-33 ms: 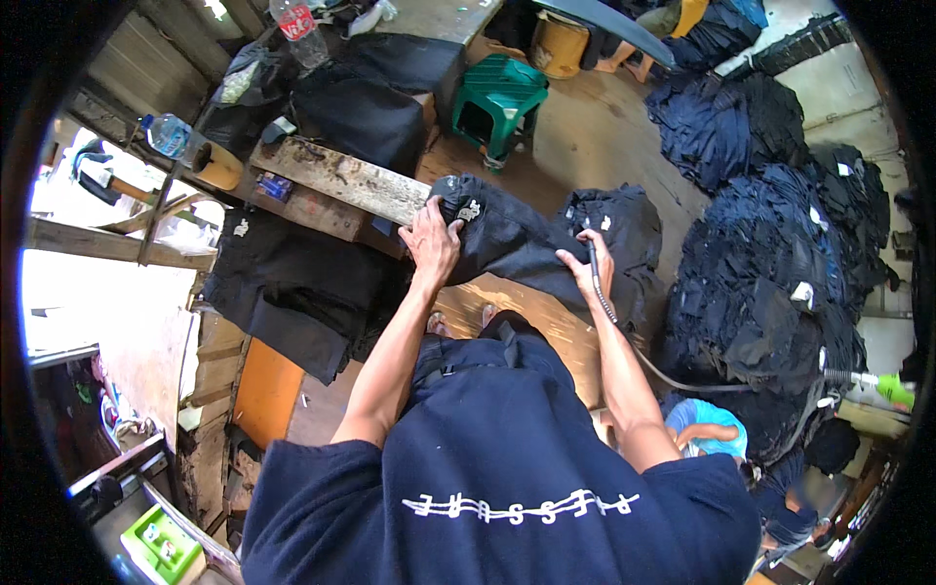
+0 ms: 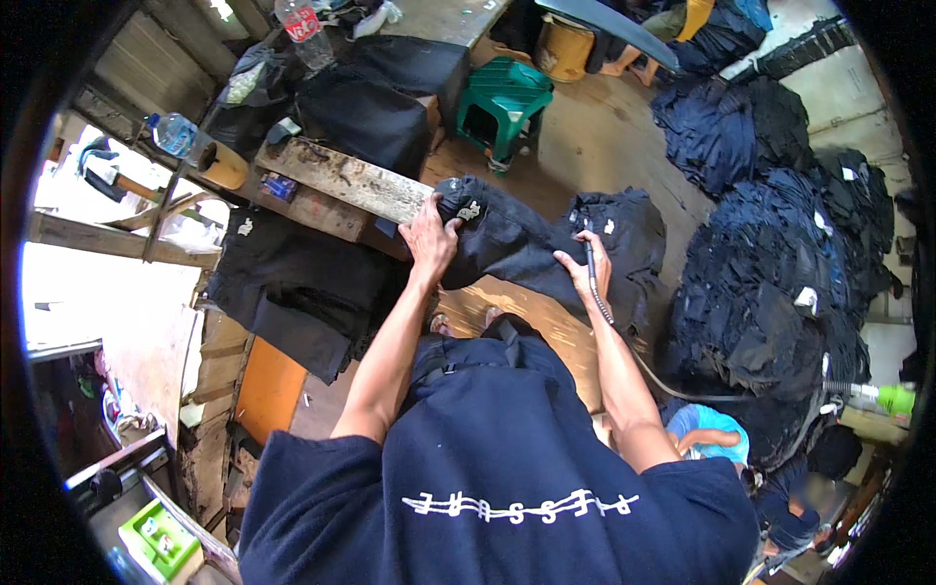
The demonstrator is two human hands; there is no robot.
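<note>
A folded black garment [image 2: 517,239], jeans-like with a white patch near its left end, stretches between my hands over the end of a worn wooden plank [image 2: 356,185]. My left hand [image 2: 426,239] grips its left end, with the thumb lying on the cloth. Closed around a slim dark pen-like tool [image 2: 591,261] is my right hand [image 2: 589,273], whose thumb points left against the garment. A thin hose [image 2: 655,383] with a coiled sleeve runs from the tool along my forearm and off to the right. The tool's working tip cannot be made out.
Another black garment [image 2: 624,229] lies just beyond my right hand, and more [image 2: 302,292] hang left of the plank. Large dark cloth piles [image 2: 751,273] stand at the right. A green stool [image 2: 502,102] is ahead; bottles [image 2: 175,135] stand far left. Other people [image 2: 707,434] sit lower right.
The view has shifted very slightly. Both hands keep their places on the garment and the tool.
</note>
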